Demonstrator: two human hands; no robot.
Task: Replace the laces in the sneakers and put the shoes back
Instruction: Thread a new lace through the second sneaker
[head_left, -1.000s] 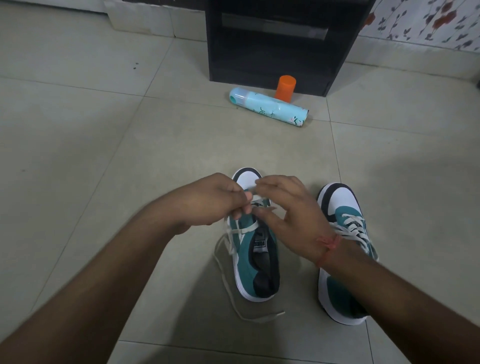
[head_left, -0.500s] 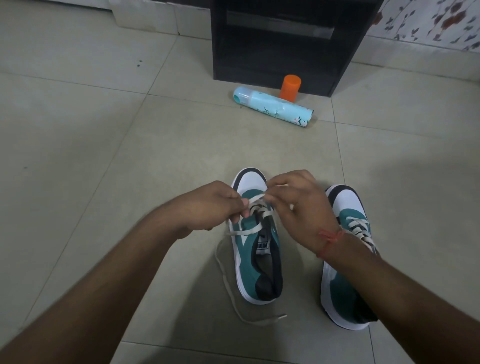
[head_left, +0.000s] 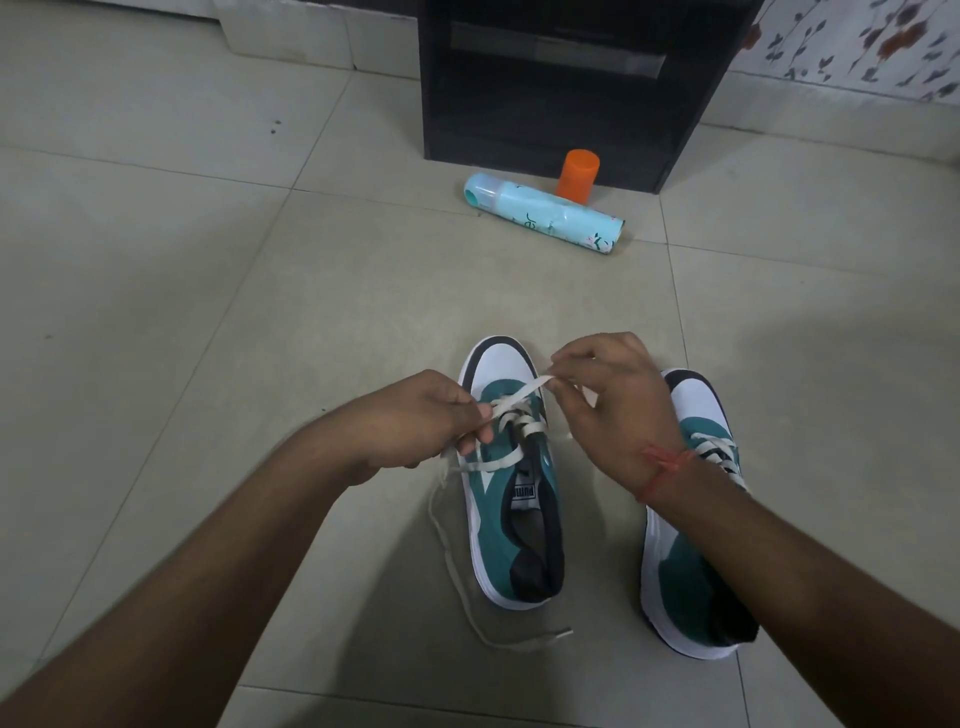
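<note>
Beige tiled floor (head_left: 208, 312), black cabinet (head_left: 561, 104); both grips pinching lace (head_left: 514, 400).

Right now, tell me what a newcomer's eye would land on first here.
Two bare hands at the centre: the left hand and right hand pinch a cream flat lace over a teal-and-white sneaker on the tiled floor. Its laced twin stands beside it, right. Further back, a pale-blue spray can lies before an upright orange cap.
</note>
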